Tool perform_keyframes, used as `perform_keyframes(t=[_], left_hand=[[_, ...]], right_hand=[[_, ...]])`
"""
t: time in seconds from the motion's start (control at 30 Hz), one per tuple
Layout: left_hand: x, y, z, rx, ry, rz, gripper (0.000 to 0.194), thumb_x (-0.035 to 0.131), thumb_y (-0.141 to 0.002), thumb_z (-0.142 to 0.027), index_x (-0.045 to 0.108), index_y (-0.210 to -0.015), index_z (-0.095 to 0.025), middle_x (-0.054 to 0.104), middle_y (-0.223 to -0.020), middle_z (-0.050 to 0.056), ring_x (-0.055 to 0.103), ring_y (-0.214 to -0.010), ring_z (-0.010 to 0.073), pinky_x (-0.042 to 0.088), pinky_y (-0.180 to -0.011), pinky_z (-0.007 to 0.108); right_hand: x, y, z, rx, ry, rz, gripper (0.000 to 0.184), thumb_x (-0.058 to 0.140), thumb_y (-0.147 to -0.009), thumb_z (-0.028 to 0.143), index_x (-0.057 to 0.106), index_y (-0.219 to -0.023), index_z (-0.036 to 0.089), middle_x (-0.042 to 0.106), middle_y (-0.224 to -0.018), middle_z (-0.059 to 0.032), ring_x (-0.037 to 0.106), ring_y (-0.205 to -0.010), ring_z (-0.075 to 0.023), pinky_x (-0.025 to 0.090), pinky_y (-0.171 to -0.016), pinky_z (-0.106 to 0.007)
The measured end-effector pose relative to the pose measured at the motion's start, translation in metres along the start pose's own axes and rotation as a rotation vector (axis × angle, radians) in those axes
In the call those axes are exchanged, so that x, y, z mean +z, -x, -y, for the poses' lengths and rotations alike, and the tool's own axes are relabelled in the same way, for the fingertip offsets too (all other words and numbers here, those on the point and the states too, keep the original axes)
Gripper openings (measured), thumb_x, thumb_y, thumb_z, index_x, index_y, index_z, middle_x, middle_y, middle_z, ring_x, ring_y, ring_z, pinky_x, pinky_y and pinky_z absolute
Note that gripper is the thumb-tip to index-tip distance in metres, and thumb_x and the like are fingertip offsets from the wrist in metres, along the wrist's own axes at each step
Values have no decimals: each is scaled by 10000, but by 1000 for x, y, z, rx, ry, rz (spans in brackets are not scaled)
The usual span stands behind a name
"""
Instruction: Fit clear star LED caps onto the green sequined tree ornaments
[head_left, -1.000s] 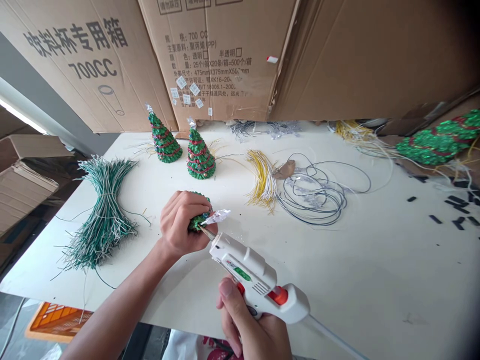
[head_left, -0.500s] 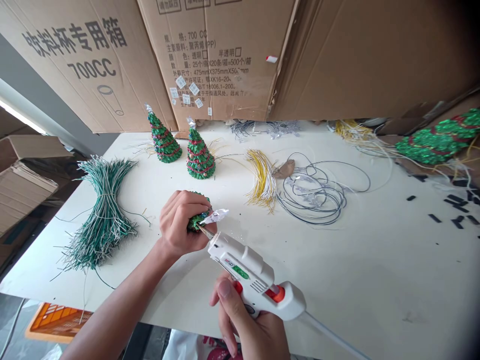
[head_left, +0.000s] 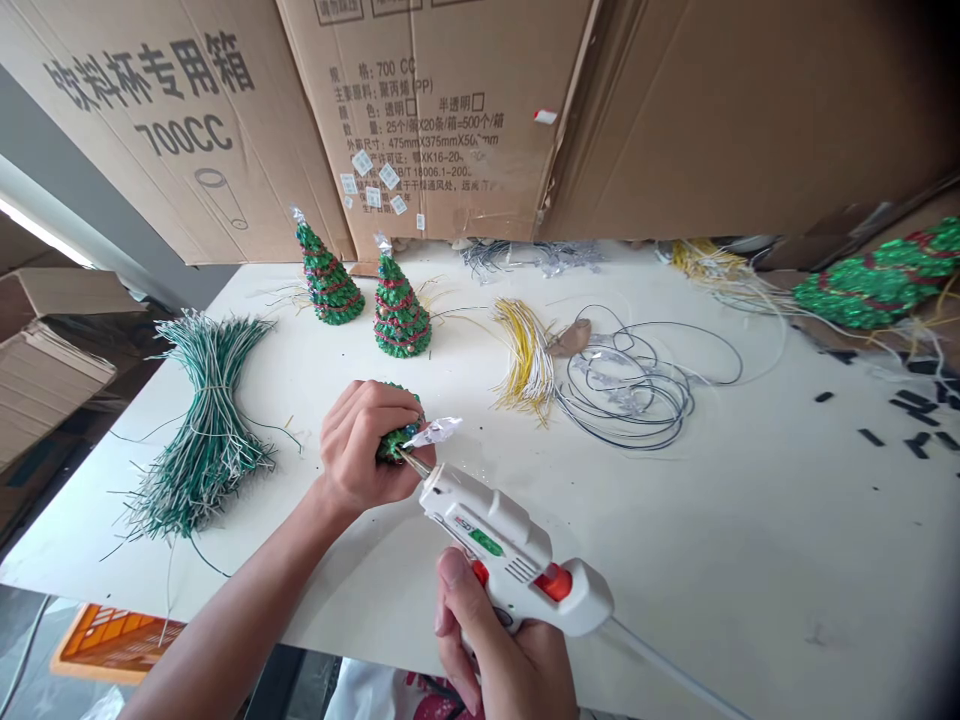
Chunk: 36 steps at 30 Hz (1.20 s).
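Note:
My left hand (head_left: 369,447) is closed around a small green Christmas tree (head_left: 391,444), tilted so its clear star topper (head_left: 436,432) points right. Most of that tree is hidden by my fingers. In my right hand (head_left: 499,640) I grip a white glue gun (head_left: 517,550) with a red trigger. The gun's metal nozzle reaches the tree near the base of the topper; whether it touches, I cannot tell. Two finished-looking trees with red garlands stand behind my left hand, one on the left (head_left: 330,275) and one nearer (head_left: 401,310).
A tied bundle of green wires (head_left: 210,410) lies left on the white table (head_left: 675,580). Yellow and white wires (head_left: 523,360) and coiled dark wire (head_left: 637,400) lie right of centre. Cardboard boxes (head_left: 450,180) line the back. Black scraps (head_left: 915,405) and shiny green trees (head_left: 862,285) are far right.
The glue gun and both hands have shifted only very slightly. My left hand keeps hold of the tree, and the nozzle stays by its topper.

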<state>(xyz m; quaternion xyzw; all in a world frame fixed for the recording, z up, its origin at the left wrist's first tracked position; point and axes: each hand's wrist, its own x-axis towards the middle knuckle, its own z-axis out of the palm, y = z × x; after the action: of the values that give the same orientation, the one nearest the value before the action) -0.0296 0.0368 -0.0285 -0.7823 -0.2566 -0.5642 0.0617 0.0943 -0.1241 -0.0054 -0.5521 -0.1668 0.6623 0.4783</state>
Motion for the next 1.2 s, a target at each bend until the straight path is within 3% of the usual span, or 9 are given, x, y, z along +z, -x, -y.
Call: perform_keyframes(t=[0.13, 0.27, 0.57, 0.73, 0.9, 1.2], left_hand=[[0, 1, 1, 1, -7, 1, 115, 710, -961, -211, 601, -997, -226, 754, -815, 45, 691, -632, 176, 569, -577, 314], [1, 2, 1, -15, -17, -9, 115, 711, -962, -206, 599, -979, -229, 751, -813, 37, 693, -637, 170, 569, -570, 310], [1, 1, 0, -13, -5, -7, 116, 711, -956, -196, 604, -994, -220, 752, -822, 44, 681, -635, 171, 546, -570, 308], [1, 1, 1, -9, 7, -20, 125, 721, -937, -167, 612, -978, -212, 750, -819, 44, 689, -635, 169, 546, -578, 305], [1, 1, 0, 4, 12, -12, 154, 719, -911, -132, 609, -992, -202, 748, -823, 51, 685, -640, 173, 543, -579, 302], [0, 0, -1, -3, -4, -2, 147, 712, -920, -148, 597, -988, -209, 750, -818, 47, 680, -644, 168, 542, -579, 300]], right_hand=[[-1, 0, 2, -32, 29, 86, 590, 760, -855, 791, 670, -721, 223, 385, -396, 83, 282, -354, -80, 250, -368, -239], [-1, 0, 3, -78, 47, 79, 576, 729, -883, 793, 774, -814, 222, 407, -382, 66, 327, -344, -112, 254, -354, -259], [-3, 1, 6, -15, 34, 142, 583, 778, -854, 777, 665, -689, 230, 420, -398, 58, 316, -368, -95, 273, -396, -245], [-3, 2, 5, 5, 12, 134, 584, 750, -886, 773, 723, -820, 194, 357, -398, 95, 259, -409, -71, 242, -465, -236], [-1, 2, 5, 28, 2, 119, 624, 740, -873, 801, 756, -855, 177, 391, -417, 88, 228, -411, -63, 193, -442, -236], [-5, 0, 3, 9, 28, 153, 589, 734, -901, 769, 741, -862, 181, 391, -403, 95, 268, -369, -67, 265, -412, -227]])
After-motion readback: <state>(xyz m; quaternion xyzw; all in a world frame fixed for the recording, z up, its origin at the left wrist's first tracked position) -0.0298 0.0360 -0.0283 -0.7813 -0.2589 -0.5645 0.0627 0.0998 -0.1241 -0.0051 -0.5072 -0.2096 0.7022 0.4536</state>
